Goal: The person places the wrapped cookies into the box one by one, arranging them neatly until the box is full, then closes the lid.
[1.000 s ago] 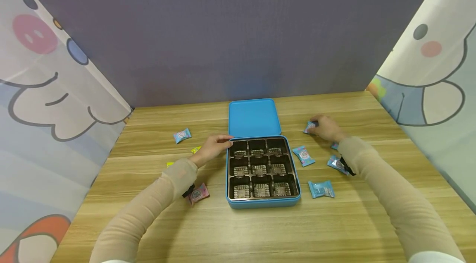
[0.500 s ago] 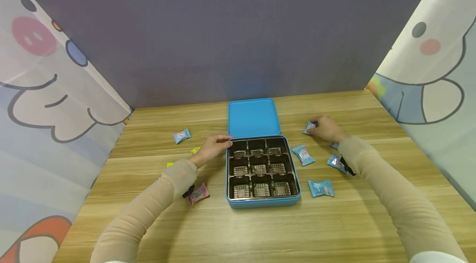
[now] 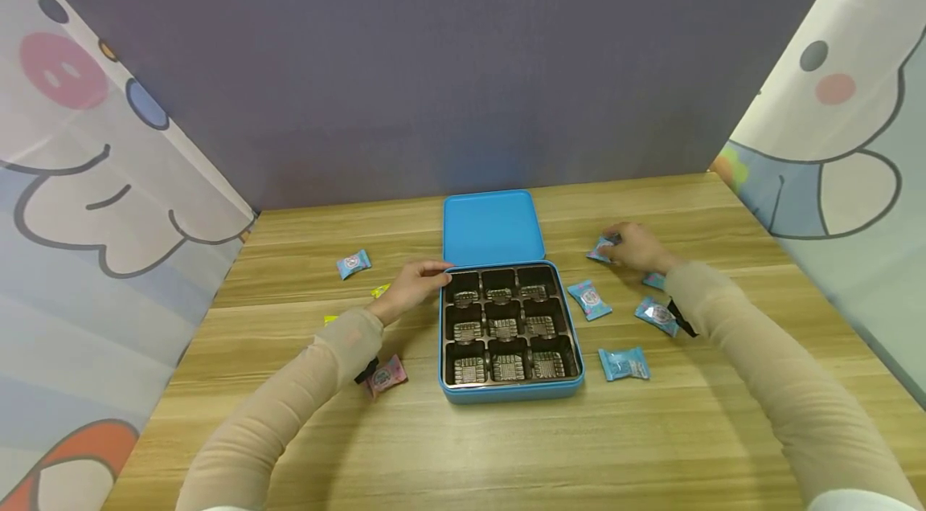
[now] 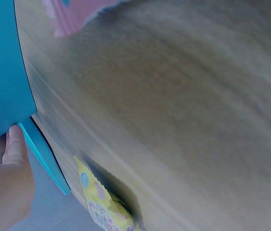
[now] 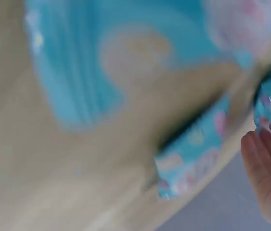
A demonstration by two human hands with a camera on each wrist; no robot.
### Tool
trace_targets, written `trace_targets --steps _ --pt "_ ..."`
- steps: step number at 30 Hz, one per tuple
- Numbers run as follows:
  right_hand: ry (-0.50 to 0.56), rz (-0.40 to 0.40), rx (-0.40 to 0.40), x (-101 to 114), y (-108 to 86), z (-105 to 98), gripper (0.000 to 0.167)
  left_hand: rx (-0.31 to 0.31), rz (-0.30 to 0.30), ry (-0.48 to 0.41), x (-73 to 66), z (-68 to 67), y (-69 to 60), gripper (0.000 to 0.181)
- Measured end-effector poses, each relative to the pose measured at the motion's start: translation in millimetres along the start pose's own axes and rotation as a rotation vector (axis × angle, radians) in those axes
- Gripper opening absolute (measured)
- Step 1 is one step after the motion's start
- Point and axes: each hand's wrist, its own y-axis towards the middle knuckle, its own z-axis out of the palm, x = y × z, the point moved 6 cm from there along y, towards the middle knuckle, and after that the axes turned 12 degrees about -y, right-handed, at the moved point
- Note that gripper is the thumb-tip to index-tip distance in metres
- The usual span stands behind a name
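Left hand [image 3: 414, 288], fingers extended, touches the square box [image 3: 512, 393] at its far-left corner; right hand [image 3: 637, 247] pinches a crinkled packet [image 3: 600, 249].

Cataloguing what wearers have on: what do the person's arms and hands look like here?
Beige, wrinkled sleeves cover both arms down to the wrists, with white fabric at the picture's bottom edge. A black piece, perhaps a strap, shows at each wrist. The left hand and right hand are gloveless.
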Motion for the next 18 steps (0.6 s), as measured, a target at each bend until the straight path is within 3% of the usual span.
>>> trace_targets --steps 7,12,18 --pt "-0.072 -0.103 0.035 6.4 1.6 -12.8 0.044 -0.02 -0.004 0.015 -2.0 -1.4 -0.8 0.035" --pt "-0.137 -0.186 0.071 11.1 3.6 -7.7 0.047 -0.024 -0.004 0.036 -3.1 -0.8 -1.4 0.034" --pt "-0.179 -0.246 0.052 17.7 7.1 -3.4 0.045 -0.02 -0.009 0.034 -2.4 0.4 -1.9 0.036"
